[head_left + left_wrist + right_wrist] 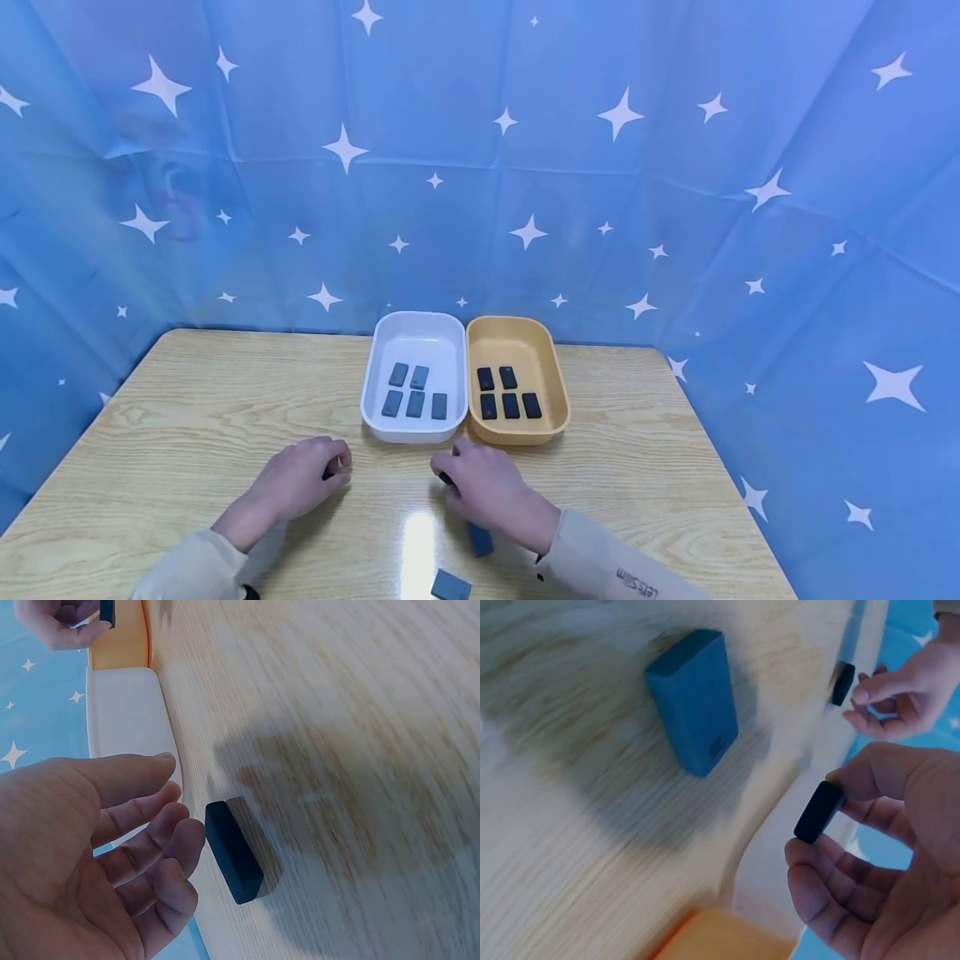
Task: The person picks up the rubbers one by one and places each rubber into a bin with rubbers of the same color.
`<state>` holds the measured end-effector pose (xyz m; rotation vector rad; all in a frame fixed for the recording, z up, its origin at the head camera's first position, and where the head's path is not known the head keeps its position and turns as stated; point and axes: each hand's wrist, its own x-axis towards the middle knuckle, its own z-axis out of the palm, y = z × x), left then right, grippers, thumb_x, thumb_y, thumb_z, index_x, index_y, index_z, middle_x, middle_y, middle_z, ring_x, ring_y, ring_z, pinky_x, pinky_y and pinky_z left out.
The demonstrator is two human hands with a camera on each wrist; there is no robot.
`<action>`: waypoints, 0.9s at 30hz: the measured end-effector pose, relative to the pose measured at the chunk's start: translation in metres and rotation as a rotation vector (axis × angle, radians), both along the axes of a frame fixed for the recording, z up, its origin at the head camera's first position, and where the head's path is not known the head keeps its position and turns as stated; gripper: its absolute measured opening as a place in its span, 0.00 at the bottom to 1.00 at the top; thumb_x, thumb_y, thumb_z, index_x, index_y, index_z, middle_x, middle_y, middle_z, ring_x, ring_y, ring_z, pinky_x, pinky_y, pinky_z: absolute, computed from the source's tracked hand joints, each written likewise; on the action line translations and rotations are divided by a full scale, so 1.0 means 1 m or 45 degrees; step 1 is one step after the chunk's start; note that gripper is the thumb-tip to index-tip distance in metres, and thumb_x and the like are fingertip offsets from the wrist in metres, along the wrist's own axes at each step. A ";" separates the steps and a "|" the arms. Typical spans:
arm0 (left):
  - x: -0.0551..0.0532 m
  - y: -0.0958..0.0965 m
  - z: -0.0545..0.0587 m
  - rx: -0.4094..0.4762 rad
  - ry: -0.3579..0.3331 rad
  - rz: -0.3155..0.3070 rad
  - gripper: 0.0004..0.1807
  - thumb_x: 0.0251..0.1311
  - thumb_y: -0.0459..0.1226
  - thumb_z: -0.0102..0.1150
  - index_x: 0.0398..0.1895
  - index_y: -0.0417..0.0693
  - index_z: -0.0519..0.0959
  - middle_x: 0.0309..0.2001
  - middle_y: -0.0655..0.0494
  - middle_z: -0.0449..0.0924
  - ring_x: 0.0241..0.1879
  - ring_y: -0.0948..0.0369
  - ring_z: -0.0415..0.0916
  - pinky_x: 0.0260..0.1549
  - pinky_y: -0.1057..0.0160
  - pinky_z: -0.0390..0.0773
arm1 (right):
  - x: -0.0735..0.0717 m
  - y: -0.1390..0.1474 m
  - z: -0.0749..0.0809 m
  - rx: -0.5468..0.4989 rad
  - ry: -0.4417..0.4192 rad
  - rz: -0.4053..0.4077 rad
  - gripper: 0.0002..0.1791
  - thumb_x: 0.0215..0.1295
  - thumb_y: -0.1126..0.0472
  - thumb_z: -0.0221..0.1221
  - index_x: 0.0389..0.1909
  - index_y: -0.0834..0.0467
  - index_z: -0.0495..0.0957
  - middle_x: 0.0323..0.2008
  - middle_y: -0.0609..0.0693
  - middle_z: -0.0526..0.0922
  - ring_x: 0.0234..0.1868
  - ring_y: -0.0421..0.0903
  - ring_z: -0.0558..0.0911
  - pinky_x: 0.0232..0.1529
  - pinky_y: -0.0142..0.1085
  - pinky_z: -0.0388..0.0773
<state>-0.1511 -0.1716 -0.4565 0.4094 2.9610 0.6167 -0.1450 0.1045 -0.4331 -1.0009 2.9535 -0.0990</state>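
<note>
My right hand [483,483] pinches a small black rectangular block [820,811] between thumb and fingertips, above the table just in front of the two bins. My left hand [300,479] hovers to the left with fingers loosely bent and nothing in its grasp. Beside its fingertips, in the left wrist view, another black block [234,851] rests on the table; the hand mostly hides it in the head view. A blue-grey block [694,701] lies on the wood, partly under my right wrist in the head view. Nearer the front edge is a second blue-grey block [451,585].
A white bin [415,435] holds several grey blocks laid in rows. Touching its right side, an orange bin [517,437] holds several black blocks. Both stand at the back of the wooden table [225,392], before a blue star-patterned curtain [450,208].
</note>
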 end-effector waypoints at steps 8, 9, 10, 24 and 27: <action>0.001 0.002 -0.001 0.000 -0.032 0.018 0.05 0.53 0.40 0.68 0.29 0.59 0.79 0.23 0.67 0.70 0.24 0.67 0.64 0.24 0.66 0.64 | -0.001 0.023 0.008 -0.057 -0.025 -0.070 0.10 0.55 0.60 0.61 0.37 0.44 0.76 0.29 0.42 0.71 0.24 0.37 0.67 0.20 0.29 0.62; 0.001 0.003 -0.001 0.000 -0.036 0.020 0.05 0.53 0.39 0.68 0.29 0.59 0.79 0.23 0.67 0.70 0.24 0.67 0.65 0.24 0.66 0.64 | -0.002 0.026 0.009 -0.068 -0.026 -0.077 0.10 0.56 0.60 0.61 0.37 0.45 0.76 0.29 0.42 0.71 0.24 0.37 0.67 0.21 0.29 0.62; 0.001 0.003 -0.001 0.001 -0.038 0.021 0.05 0.53 0.39 0.68 0.30 0.59 0.79 0.23 0.67 0.70 0.24 0.67 0.65 0.24 0.66 0.64 | -0.002 0.028 0.010 -0.079 -0.022 -0.084 0.10 0.56 0.60 0.60 0.38 0.45 0.76 0.29 0.42 0.71 0.24 0.37 0.67 0.21 0.29 0.62; 0.002 0.006 -0.004 0.024 -0.031 0.020 0.05 0.53 0.40 0.67 0.28 0.60 0.79 0.23 0.68 0.69 0.24 0.67 0.64 0.23 0.67 0.64 | -0.021 0.057 0.024 -0.196 0.089 -0.197 0.16 0.54 0.60 0.60 0.45 0.44 0.79 0.35 0.45 0.78 0.26 0.39 0.70 0.23 0.30 0.65; 0.002 0.007 -0.005 0.032 -0.025 0.027 0.06 0.53 0.40 0.67 0.28 0.61 0.79 0.22 0.68 0.69 0.24 0.68 0.64 0.23 0.67 0.64 | -0.027 0.062 0.024 -0.209 0.116 -0.228 0.16 0.55 0.60 0.61 0.45 0.44 0.79 0.36 0.46 0.78 0.26 0.39 0.70 0.23 0.31 0.66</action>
